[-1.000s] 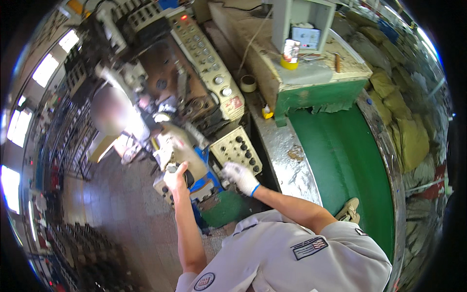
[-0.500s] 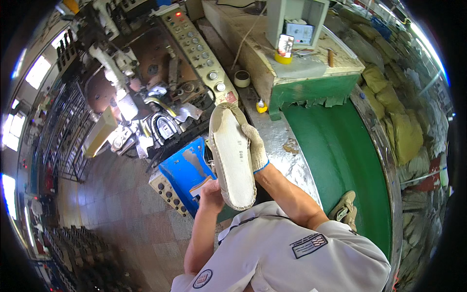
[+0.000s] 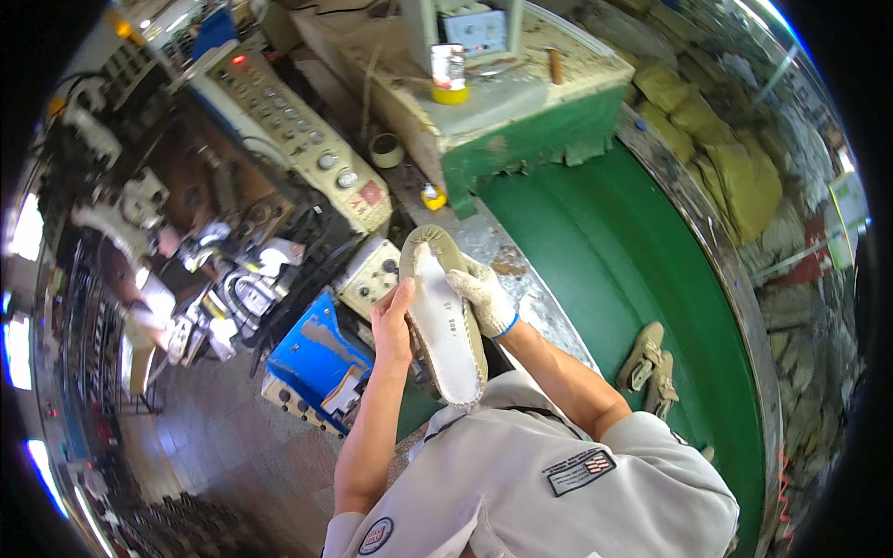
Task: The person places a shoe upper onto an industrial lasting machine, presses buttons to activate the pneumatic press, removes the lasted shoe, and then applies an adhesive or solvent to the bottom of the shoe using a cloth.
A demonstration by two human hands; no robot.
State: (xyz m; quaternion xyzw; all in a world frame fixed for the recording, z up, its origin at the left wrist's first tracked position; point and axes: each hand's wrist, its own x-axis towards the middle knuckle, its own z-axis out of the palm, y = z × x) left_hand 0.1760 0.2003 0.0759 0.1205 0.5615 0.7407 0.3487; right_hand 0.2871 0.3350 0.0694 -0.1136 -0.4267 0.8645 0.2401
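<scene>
A shoe upper is held bottom side up in front of my chest, its pale insole board showing inside a gathered khaki fabric edge. The rounded toe end points away from me. My bare left hand grips its left edge, thumb along the side. On the opposite edge, my right hand wears a knitted glove with a blue cuff, and its thumb presses on the board near the toe. Whatever is inside the upper is hidden.
At left stands a machine with metal clamps and a control panel. A blue tray is beside my left forearm. Khaki shoes lie on the green surface at right. A workbench stands ahead; sacks line the far right.
My left hand has shifted from near the heel up the shoe upper's left edge. The right thumb now lies over the board. The view has turned, so the machine sits farther left.
</scene>
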